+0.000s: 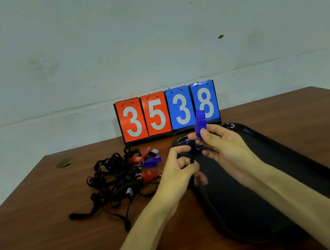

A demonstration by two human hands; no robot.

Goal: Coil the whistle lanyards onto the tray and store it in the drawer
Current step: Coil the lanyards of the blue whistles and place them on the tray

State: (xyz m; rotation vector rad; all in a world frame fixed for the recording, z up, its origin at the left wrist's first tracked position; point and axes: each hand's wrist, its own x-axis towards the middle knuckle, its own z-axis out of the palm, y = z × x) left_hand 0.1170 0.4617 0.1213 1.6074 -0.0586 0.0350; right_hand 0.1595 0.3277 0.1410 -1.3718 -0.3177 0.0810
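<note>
the right hand (224,147) pinches a blue whistle (199,122) between thumb and fingertips, thumb pressed on its near face, the other fingers loosely curled below; the whistle stands upright, mouthpiece up, over the far left end of the tray (298,168). a small metal ring (198,146) hangs under the whistle, just below the thumb. the left hand (180,172) is just left of the right, over the tray's left rim, its thumb and fingers closed round a black lanyard (191,159) that runs down from the ring through the grip; how much of the strap is gathered in the palm cannot be told. the two hands are close together but do not seem to touch, and the whistle sits above and a little right of the left hand's pinch. the tray is black, oval and lies on a brown table (48,242). left of the tray, well apart from both hands, lies a tangled pile (116,178) of black lanyards with red, blue and black whistles at its tray-side edge. behind the tray's far left end stands a scoreboard (167,112) showing 35 in red and 38 in blue. white sleeves cover both forearms at the near edge.
</note>
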